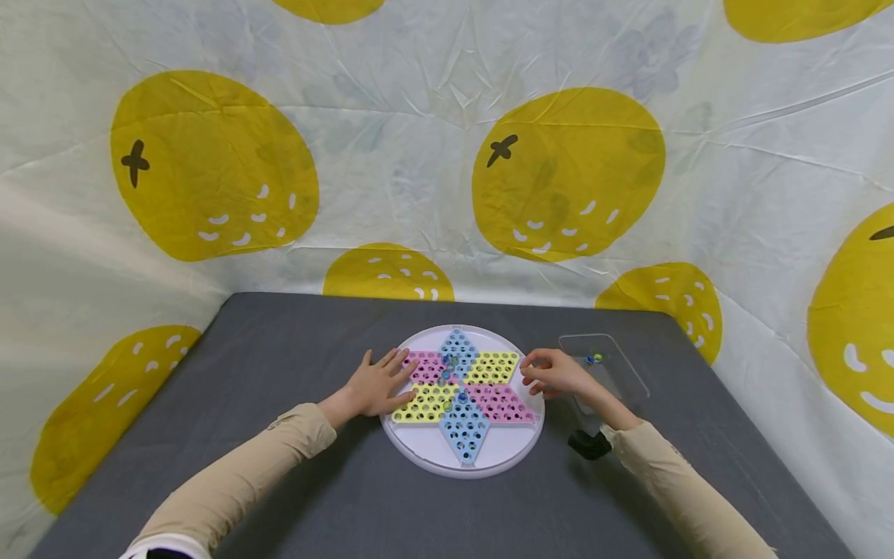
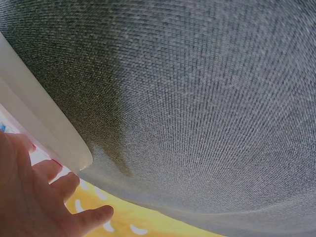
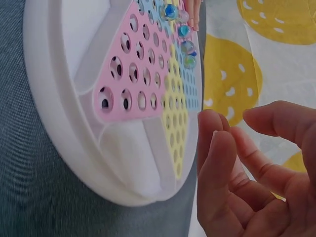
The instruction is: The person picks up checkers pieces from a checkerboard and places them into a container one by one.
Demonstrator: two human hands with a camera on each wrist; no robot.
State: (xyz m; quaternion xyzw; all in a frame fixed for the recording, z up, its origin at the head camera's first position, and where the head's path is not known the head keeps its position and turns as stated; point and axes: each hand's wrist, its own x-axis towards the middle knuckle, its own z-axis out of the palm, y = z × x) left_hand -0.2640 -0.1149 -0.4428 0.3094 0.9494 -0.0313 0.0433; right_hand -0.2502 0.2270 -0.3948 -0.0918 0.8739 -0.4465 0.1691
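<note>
A round white Chinese checkers board (image 1: 426, 454) lies on the table, with a star of pink, yellow and blue holed sections. Several glass marbles (image 3: 183, 31) sit in a line across its middle. My left hand (image 1: 377, 384) rests on the board's left edge with its fingers spread, and in the left wrist view its fingers (image 2: 64, 185) lie over the white rim. Over the right edge hovers my right hand (image 1: 555, 371), fingers loosely bent. In the right wrist view, thumb and fingers (image 3: 219, 158) are bent near each other, with no marble visible among them.
To the right of the board, partly behind my right forearm, stands a clear plastic tray (image 1: 632, 365) with a few marbles (image 1: 594, 359). A black device (image 1: 589, 445) sits at my right wrist. Dark grey cloth (image 1: 314, 497) covers the table; a fruit-print curtain (image 1: 412, 178) hangs behind.
</note>
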